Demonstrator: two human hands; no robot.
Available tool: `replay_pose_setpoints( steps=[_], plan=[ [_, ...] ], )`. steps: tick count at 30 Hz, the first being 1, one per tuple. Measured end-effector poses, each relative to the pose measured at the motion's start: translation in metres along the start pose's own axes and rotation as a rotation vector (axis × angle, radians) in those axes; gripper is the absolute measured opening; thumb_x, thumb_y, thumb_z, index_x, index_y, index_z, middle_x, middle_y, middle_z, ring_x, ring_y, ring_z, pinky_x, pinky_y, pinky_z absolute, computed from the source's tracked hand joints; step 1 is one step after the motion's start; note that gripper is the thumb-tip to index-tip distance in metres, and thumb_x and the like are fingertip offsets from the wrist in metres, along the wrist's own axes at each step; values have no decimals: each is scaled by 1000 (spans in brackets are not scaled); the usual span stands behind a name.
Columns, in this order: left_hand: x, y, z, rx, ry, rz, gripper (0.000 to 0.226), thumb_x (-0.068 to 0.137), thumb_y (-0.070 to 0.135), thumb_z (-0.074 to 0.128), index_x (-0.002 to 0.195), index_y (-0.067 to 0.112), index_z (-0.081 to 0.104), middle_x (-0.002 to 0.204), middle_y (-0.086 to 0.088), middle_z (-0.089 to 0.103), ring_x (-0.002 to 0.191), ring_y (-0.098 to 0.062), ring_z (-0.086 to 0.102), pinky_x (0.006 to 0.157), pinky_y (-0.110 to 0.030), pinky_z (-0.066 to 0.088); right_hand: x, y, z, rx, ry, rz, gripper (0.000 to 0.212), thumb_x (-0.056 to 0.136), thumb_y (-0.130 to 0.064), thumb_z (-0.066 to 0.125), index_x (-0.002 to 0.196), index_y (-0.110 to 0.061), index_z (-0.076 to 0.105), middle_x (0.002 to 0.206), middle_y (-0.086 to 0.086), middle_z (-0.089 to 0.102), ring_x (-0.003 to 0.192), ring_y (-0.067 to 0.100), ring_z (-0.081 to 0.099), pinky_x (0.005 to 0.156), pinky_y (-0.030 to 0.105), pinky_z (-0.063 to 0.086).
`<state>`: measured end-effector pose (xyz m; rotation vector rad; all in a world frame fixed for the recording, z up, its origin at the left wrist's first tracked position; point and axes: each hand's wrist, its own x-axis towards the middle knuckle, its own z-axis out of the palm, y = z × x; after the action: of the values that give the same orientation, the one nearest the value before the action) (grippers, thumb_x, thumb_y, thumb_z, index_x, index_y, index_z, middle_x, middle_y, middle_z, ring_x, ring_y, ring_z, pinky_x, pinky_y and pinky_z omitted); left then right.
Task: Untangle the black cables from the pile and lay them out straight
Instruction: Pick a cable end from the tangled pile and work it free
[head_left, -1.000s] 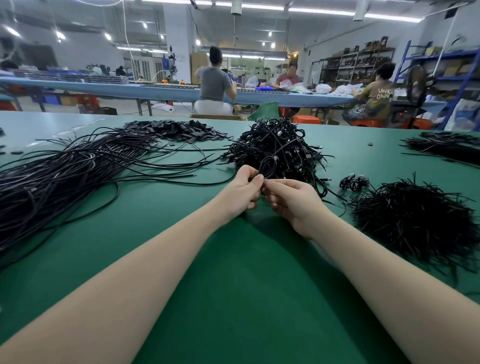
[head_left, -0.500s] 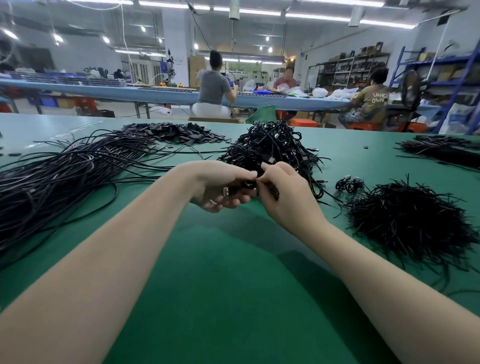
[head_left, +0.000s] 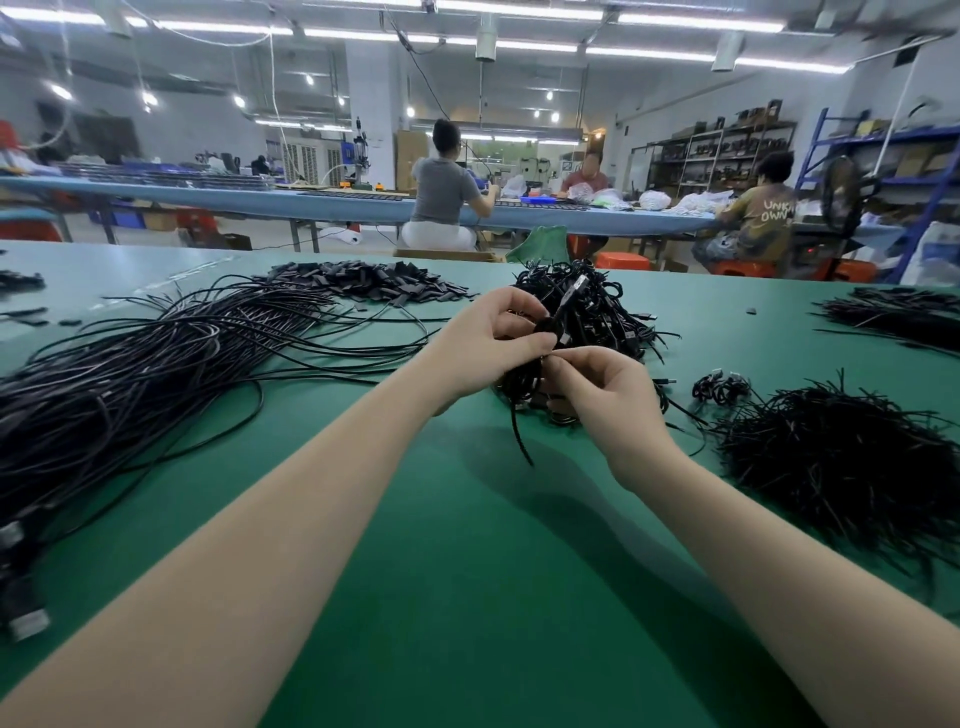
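1. Head view: the person has 1 coiled cable (head_left: 524, 382) lifted just above the green table (head_left: 467, 597), in front of the tangled pile (head_left: 587, 306) it seems to come from.
2. The left hand (head_left: 488, 348) has its fingers and thumb curled round the top of the coil. The right hand (head_left: 605, 397) pinches something small at the coil between thumb and forefinger; it may be a tie, but it is too small to tell.
3. Judged step: opening 1 coil, not yet laying it out. A loose end hangs down from the coil towards the table.
4. The next move likely calls for freeing whatever binds the coil, then drawing the hands apart so the loops run out without knotting. After that the cable would go onto the bundle of straight cables (head_left: 156, 364) lying well to the left.
5. Count of hands: 2, both on the coil.
6. Count of black heaps on this table:
   - 1 tangled pile of coils behind the hands
   - 1 long bundle of straight cables
   - 1 heap of flat black pieces (head_left: 374, 283) at the back
   - 1 bristly heap of short black strips (head_left: 841, 462) on the right
   - 1 more bundle (head_left: 893, 317) at the far right
   - 1 small coil (head_left: 722, 387) lying alone beside the bristly heap
7. Single cables in the bundles are too many and too overlapped to count.
8. Behind, 3 people sit at another long table (head_left: 260, 200).
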<state>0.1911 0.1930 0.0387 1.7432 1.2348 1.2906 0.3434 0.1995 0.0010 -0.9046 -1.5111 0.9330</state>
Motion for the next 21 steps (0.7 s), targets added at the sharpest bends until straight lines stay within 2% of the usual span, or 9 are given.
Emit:
replay_pose_setpoints(
  steps=[2, 4, 5, 8, 11, 13, 16, 18, 21],
  plan=[
    [0, 1, 4, 5, 58, -44, 21, 86, 26, 70, 99, 30, 54, 94, 1, 70, 76, -14, 62, 69, -33, 50, 1, -2, -2, -132, 36, -75, 12, 89, -14, 66, 81, -21, 71, 76, 3, 72, 71, 14, 66, 67, 35, 54],
    [2, 3, 8, 8, 114, -158, 24, 84, 27, 71, 100, 28, 53, 99, -2, 68, 80, -17, 62, 67, -33, 52, -2, -4, -4, -426, 60, -294, 10, 87, -11, 65, 83, -18, 71, 77, -3, 69, 70, 8, 62, 64, 24, 49],
    [1, 5, 10, -21, 126, -241, 23, 84, 24, 70, 100, 27, 53, 99, -4, 67, 80, -19, 63, 62, -30, 52, -4, -4, -5, -555, 62, -420, 10, 86, -9, 65, 86, -15, 72, 80, -1, 68, 73, 12, 61, 66, 27, 49],
    [-2, 10, 8, -198, 84, -471, 19, 85, 5, 61, 94, 22, 56, 78, -5, 66, 62, -16, 67, 39, -14, 37, -11, 0, -3, -747, 54, -701, 8, 85, -2, 64, 86, -4, 72, 80, 10, 65, 70, 31, 61, 58, 39, 51],
    [-6, 12, -2, -357, -15, -604, 19, 89, 2, 53, 92, 19, 61, 62, 0, 66, 50, -8, 64, 34, -10, 31, -12, 5, -2, -831, 64, -893, 7, 85, 0, 63, 83, 2, 69, 74, 13, 61, 64, 33, 59, 53, 38, 50],
    [-7, 10, -6, -442, -73, -589, 19, 91, 4, 54, 96, 18, 65, 68, 1, 69, 55, -6, 66, 36, -10, 39, -13, 5, -2, -719, 98, -825, 8, 84, 2, 65, 89, 2, 71, 82, 12, 65, 75, 30, 63, 64, 36, 52],
    [-5, 4, -10, -517, -135, -490, 26, 93, -4, 48, 96, 15, 66, 80, -1, 73, 73, -8, 71, 50, -14, 52, -12, 6, -3, -535, 164, -667, 8, 83, 0, 68, 89, -4, 73, 86, 4, 67, 84, 13, 61, 76, 25, 49],
    [-6, -3, -11, -428, -191, -431, 29, 89, -8, 54, 95, 18, 66, 87, 4, 74, 83, -9, 70, 61, -17, 53, -9, 7, -6, -479, 200, -574, 7, 85, -5, 68, 87, -9, 73, 83, -4, 65, 80, 4, 58, 75, 21, 48],
    [-8, -13, -8, -209, -142, -394, 19, 82, 17, 75, 95, 27, 66, 88, 13, 73, 85, -6, 68, 70, -22, 50, -5, 9, -10, -488, 184, -509, 8, 86, -9, 68, 90, -13, 75, 82, -13, 64, 78, -4, 56, 74, 9, 42]
  ],
)
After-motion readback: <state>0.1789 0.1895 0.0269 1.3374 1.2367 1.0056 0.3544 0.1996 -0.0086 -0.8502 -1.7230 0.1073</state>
